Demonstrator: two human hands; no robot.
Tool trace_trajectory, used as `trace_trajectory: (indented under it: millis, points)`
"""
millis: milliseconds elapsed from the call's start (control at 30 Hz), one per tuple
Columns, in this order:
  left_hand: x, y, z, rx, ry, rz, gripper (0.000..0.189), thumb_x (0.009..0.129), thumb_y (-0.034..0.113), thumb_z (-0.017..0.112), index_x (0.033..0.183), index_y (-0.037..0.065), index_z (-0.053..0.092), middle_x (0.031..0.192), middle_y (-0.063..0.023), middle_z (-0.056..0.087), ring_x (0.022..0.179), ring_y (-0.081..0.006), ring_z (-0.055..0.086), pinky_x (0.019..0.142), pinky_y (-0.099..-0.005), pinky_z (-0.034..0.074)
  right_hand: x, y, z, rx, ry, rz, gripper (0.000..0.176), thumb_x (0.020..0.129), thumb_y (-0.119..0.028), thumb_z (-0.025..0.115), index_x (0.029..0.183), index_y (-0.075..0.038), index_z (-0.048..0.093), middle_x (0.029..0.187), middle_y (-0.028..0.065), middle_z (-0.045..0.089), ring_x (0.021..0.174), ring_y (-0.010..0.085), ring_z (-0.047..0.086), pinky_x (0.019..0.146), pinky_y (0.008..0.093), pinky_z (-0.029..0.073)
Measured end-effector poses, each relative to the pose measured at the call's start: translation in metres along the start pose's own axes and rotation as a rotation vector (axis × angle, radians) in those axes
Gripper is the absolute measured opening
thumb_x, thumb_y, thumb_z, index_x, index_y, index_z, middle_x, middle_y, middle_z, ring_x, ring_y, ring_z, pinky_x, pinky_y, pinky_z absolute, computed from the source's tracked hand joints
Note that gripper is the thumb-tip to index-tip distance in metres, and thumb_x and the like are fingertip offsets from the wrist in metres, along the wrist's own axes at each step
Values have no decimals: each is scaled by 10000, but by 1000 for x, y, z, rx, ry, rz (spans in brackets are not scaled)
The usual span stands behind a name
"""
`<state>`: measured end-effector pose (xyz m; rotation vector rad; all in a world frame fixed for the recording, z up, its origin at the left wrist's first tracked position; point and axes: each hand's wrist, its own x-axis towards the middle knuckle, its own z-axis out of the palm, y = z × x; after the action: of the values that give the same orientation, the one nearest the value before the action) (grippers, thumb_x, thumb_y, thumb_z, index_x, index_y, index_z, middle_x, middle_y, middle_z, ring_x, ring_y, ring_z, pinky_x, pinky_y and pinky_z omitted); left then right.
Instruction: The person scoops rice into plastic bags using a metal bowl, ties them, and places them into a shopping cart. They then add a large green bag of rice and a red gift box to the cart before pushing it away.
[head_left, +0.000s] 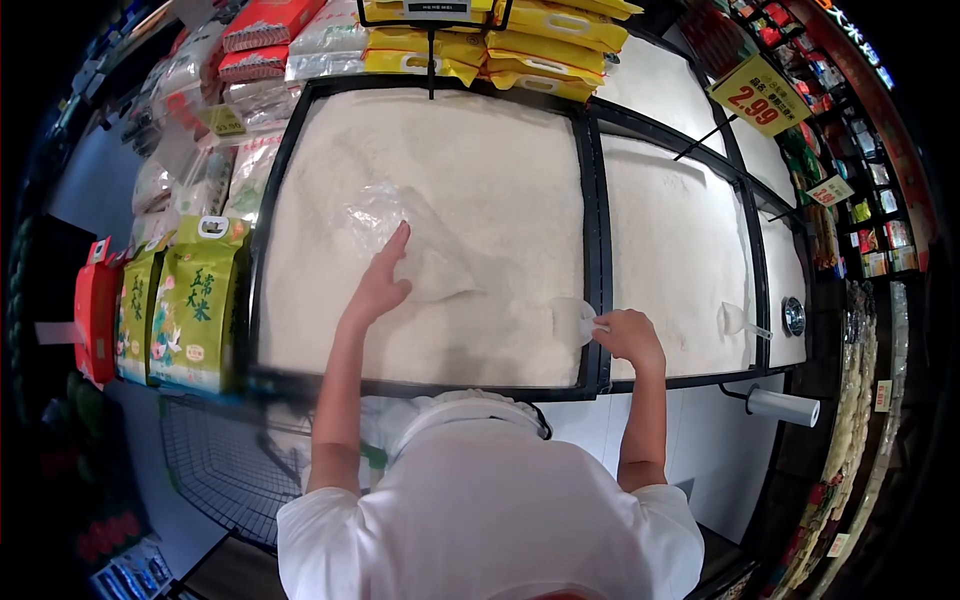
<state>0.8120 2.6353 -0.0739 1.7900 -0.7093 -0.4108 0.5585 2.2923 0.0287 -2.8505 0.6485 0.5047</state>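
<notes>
My left hand (380,285) reaches into the large bin of white rice (470,150) and holds the edge of a clear plastic bag (425,250). The bag lies crumpled on the rice surface. My right hand (628,335) grips the handle of a clear plastic scoop (572,320). The scoop rests in the rice at the bin's front right corner, beside the black divider (594,250).
A second rice bin (680,240) to the right holds another scoop (735,318). A yellow 2.99 price sign (762,95) stands above it. Green rice bags (190,300) hang at the left and yellow bags (520,45) at the back. A bag roll (785,405) sits front right, a wire basket (220,465) below.
</notes>
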Motion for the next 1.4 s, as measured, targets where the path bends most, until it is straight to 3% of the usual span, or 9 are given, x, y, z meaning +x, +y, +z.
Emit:
trace_trajectory:
  millis: [100, 200, 433, 500, 600, 767, 867, 1100, 1400]
  points:
    - [-1, 4, 0, -22, -3, -18, 955, 693, -69, 471, 1577, 213, 244, 1617, -31, 290, 1301, -250, 488, 746, -261, 443, 48, 3, 49, 72, 40, -78, 322, 793, -316, 675, 1002, -88, 764, 816, 160, 719, 755, 309, 705, 771, 403, 555]
    - [-3, 11, -3, -76, -13, -61, 917, 688, -65, 513, 1555, 85, 256, 1608, -103, 288, 1300, -313, 466, 1095, -351, 365, 65, -13, 52, -135, -66, -7, 374, 804, -329, 688, 1077, -79, 737, 959, 155, 719, 919, 300, 689, 828, 410, 538]
    - [-7, 16, -4, -103, 5, -81, 909, 696, -70, 498, 1557, 85, 253, 1610, -102, 284, 1328, -293, 446, 1079, -344, 383, 71, -109, 70, 326, 264, -320, 688, 874, -379, 684, 1412, -16, 457, 1302, 230, 537, 1125, 405, 583, 912, 438, 497]
    - [-7, 5, -1, -103, 21, -18, 911, 696, -77, 490, 1559, 95, 252, 1612, -101, 281, 1354, -284, 426, 1073, -332, 385, 89, -132, 87, 375, 221, -213, 699, 890, -372, 668, 1436, -10, 425, 1234, 228, 585, 1086, 401, 605, 907, 442, 501]
    - [-5, 2, 2, -58, 46, -18, 954, 702, -71, 472, 1581, 207, 226, 1623, -31, 273, 1282, -234, 504, 711, -256, 441, 126, -140, 110, 508, 179, -151, 644, 918, -387, 631, 1418, -20, 458, 1080, 190, 671, 966, 375, 656, 862, 438, 513]
    - [5, 18, -9, -190, 107, -89, 909, 704, -64, 467, 1559, 193, 300, 1596, -29, 318, 1192, -210, 539, 703, -276, 490, 172, -143, 120, 564, 466, -393, 342, 947, -259, 598, 1197, -35, 660, 776, 121, 707, 738, 268, 693, 713, 377, 541]
    - [14, 44, -31, -253, 159, -144, 872, 704, -65, 454, 1535, 180, 361, 1563, -27, 366, 1140, -189, 552, 709, -287, 516, 151, -170, 40, 759, 369, -346, 221, 911, -163, 600, 1034, -28, 725, 934, 160, 717, 868, 336, 683, 802, 391, 536]
    - [44, 115, -114, -429, 177, -13, 699, 753, -76, 503, 1442, 36, 479, 1491, -36, 482, 981, -84, 588, 697, -228, 478, 119, -190, -131, 819, 311, -436, 273, 927, -193, 575, 1102, -57, 736, 722, 35, 681, 621, 100, 638, 593, 254, 535]
    - [53, 217, -94, -632, -18, 148, 662, 809, -64, 538, 1456, 36, 435, 1354, -42, 553, 908, -64, 591, 738, -204, 453, 79, -219, -195, 1078, 315, -762, 253, 978, -162, 589, 1175, -30, 678, 737, -15, 594, 611, 39, 526, 543, 191, 459]
